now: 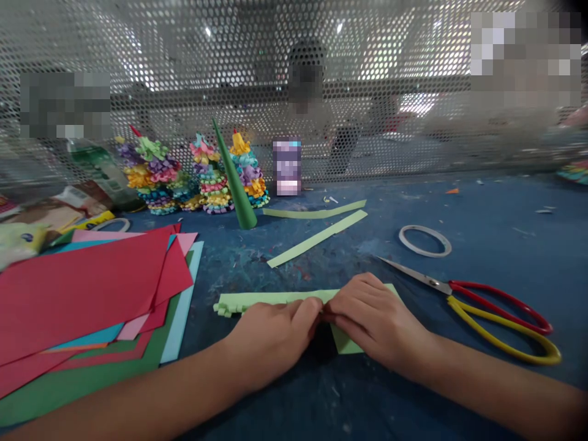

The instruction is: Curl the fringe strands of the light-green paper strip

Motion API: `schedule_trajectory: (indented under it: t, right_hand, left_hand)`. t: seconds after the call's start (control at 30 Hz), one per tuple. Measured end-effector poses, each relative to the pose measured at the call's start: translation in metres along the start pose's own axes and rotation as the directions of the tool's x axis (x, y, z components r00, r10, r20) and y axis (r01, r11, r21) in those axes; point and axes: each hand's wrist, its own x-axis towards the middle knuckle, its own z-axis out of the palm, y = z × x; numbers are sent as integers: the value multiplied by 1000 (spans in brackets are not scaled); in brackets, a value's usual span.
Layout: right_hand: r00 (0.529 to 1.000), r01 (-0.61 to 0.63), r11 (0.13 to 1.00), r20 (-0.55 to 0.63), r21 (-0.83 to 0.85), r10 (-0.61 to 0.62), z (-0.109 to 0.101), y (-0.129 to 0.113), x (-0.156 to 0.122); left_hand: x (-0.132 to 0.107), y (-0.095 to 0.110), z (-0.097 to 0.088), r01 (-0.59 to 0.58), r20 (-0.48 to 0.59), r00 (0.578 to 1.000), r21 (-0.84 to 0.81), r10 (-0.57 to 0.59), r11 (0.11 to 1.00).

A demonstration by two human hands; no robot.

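A light green paper strip [261, 299] lies across the table in front of me, its near edge cut into a fringe with small curls at the left end. My left hand [275, 331] pinches the fringe near the middle, thumb and fingers pressed together. Right beside it, my right hand [376, 318] is closed on the same paper, and the two sets of fingertips meet. A flap of the paper hangs out below the right fingers. What exactly lies between the fingertips is hidden. Scissors [441, 285] with one red and one yellow handle lie spread to the right.
Coloured paper sheets [82, 288] are stacked at left. Beyond stand a green paper cone [236, 184], several curled-paper cones [214, 177], a bottle [98, 171] and a phone [287, 166]. Two cut green strips [316, 239] and a tape roll [425, 241] lie before a perforated metal screen [184, 55].
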Motion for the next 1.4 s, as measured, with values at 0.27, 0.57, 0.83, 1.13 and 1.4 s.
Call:
schedule_trajectory:
  t: [0.27,0.57,0.83,1.13,1.4]
  right_hand:
    - [1000,19,1000,-9,-23,-20,0,-3,3]
    - [1000,12,1000,-5,14,-12,-1,-1,-1]
    - [998,59,997,2,-45,-59,0,-2,-1]
    - [999,-44,996,1,-78,44,2,-2,-2]
    - [999,-15,999,37,-45,17,-1,0,0]
  left_hand:
    - [1,-1,-4,-66,-2,998,26,66,998]
    - [1,0,-10,-66,-50,997,2,66,998]
    - [1,-2,-7,-80,-94,993,-16,78,997]
    - [1,-1,-7,-22,-62,998,-66,18,998]
    - [3,-2,-8,-44,-47,998,4,44,999]
